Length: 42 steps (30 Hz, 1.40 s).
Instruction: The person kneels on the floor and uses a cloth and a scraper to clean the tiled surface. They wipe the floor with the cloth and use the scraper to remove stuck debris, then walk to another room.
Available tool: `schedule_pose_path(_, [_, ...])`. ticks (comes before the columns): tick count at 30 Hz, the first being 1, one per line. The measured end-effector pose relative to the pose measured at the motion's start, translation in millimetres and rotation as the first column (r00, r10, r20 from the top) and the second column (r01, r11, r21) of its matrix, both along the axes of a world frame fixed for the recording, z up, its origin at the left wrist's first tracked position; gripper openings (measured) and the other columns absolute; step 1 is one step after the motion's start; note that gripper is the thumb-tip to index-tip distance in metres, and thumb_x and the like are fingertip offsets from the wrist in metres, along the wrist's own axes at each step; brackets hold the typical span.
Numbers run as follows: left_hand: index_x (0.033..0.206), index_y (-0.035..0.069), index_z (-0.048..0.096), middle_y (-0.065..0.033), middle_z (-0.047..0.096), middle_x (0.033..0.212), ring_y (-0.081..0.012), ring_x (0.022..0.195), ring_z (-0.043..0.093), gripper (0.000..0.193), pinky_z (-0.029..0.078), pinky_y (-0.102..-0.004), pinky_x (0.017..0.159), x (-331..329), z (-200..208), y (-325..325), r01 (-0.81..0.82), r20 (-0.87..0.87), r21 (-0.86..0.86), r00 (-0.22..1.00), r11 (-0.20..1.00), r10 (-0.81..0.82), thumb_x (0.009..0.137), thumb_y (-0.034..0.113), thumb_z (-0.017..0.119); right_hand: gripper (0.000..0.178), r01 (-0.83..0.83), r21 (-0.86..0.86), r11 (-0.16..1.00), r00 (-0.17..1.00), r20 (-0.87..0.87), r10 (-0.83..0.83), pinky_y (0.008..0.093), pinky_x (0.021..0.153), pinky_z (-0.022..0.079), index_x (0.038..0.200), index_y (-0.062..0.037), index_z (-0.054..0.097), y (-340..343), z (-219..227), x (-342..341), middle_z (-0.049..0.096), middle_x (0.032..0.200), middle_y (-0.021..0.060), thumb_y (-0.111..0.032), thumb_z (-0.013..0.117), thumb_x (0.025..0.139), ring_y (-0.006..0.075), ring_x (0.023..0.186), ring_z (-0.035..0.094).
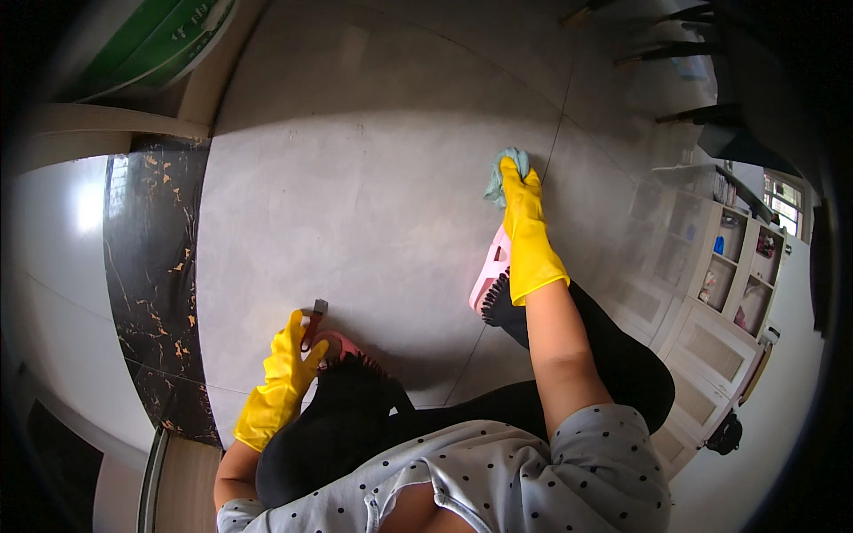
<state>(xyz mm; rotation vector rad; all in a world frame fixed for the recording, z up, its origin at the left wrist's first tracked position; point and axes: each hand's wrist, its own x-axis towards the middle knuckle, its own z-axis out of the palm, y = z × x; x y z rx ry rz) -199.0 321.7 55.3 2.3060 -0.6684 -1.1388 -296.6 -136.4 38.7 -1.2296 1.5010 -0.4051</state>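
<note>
My left hand (286, 369), in a yellow rubber glove, is closed around a small scraper (312, 326) beside my left foot. The scraper has a dark red handle and a short metal head pointing up and away from me. Farther out to the right, my right hand (522, 195), gloved in the same yellow, presses a crumpled pale blue-green cloth (494, 185) onto the grey tiled floor (355, 213). The glove covers part of the cloth. A few small dark specks mark the tiles between the hands and beyond.
Pink slippers (486, 277) are on my feet. A black strip with gold veins (153, 266) borders the floor at left. Wooden framing (115, 120) with a green panel stands far left. Chair legs (702, 115) reach in at far right, near a white cabinet (711, 346).
</note>
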Motion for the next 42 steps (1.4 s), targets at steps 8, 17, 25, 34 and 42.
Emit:
schedule_pose_path(8, [0.109, 0.008, 0.055, -0.0167, 0.065, 0.097, -0.0387, 0.088, 0.062, 0.033, 0.050, -0.0495, 0.074, -17, -50, -4, -0.115, 0.107, 0.171, 0.989, 0.978, 0.097, 0.084, 0.027, 0.066, 0.017, 0.153, 0.441, 0.884, 0.839, 0.414, -0.352, 0.0228, 0.047, 0.033, 0.080, -0.0223, 0.051, -38, -5, 14, 0.045, 0.067, -0.0026, -0.031, 0.058, 0.093, 0.0103, 0.051, 0.042])
schedule_pose_path(17, [0.126, 0.004, 0.052, -0.0044, 0.061, 0.088, -0.0158, 0.077, 0.059, 0.029, 0.049, -0.0302, 0.070, 6, -42, -14, -0.613, -0.682, -0.104, 0.617, 0.783, 0.393, 0.101, 0.018, 0.046, 0.015, 0.126, 0.218, 0.968, 0.839, 0.498, -0.222, 0.0238, 0.047, 0.034, 0.093, -0.0123, 0.059, -46, 101, 35, 0.055, 0.077, 0.0020, -0.026, 0.053, 0.097, 0.0075, 0.054, 0.046])
schedule_pose_path(25, [0.138, 0.009, 0.044, -0.0070, 0.063, 0.093, -0.0109, 0.072, 0.054, 0.038, 0.047, -0.0245, 0.072, 37, 14, -100, -0.274, -0.968, -0.046, 0.249, 0.961, 0.025, 0.104, 0.024, 0.041, 0.016, -0.241, 0.424, 0.873, 0.625, 0.756, -0.195, 0.0233, 0.043, 0.030, 0.089, -0.0179, 0.056, -65, 121, -20, 0.049, 0.066, -0.0066, -0.029, 0.049, 0.099, 0.0053, 0.046, 0.040])
schedule_pose_path(34, [0.127, 0.007, 0.047, -0.0107, 0.064, 0.102, -0.0149, 0.078, 0.060, 0.027, 0.051, -0.0293, 0.074, -8, -44, -128, -0.287, -0.987, -0.064, 0.162, 0.956, -0.017, 0.103, 0.017, 0.042, 0.018, 0.032, 0.391, 0.920, 0.768, 0.579, -0.273, 0.0266, 0.046, 0.032, 0.092, -0.0190, 0.056, -30, 135, -27, 0.051, 0.070, -0.0071, -0.034, 0.049, 0.099, 0.0072, 0.048, 0.041])
schedule_pose_path(42, [0.125, 0.004, 0.043, -0.0155, 0.067, 0.099, -0.0158, 0.065, 0.059, 0.034, 0.050, -0.0305, 0.060, -67, -59, -189, -0.389, -0.980, -0.029, 0.194, 0.921, 0.051, 0.103, 0.031, 0.042, 0.017, -0.032, 0.411, 0.911, 0.759, 0.603, -0.245, 0.0257, 0.045, 0.031, 0.097, -0.0164, 0.057, -13, 106, -29, 0.050, 0.069, -0.0061, -0.030, 0.048, 0.099, 0.0067, 0.049, 0.042])
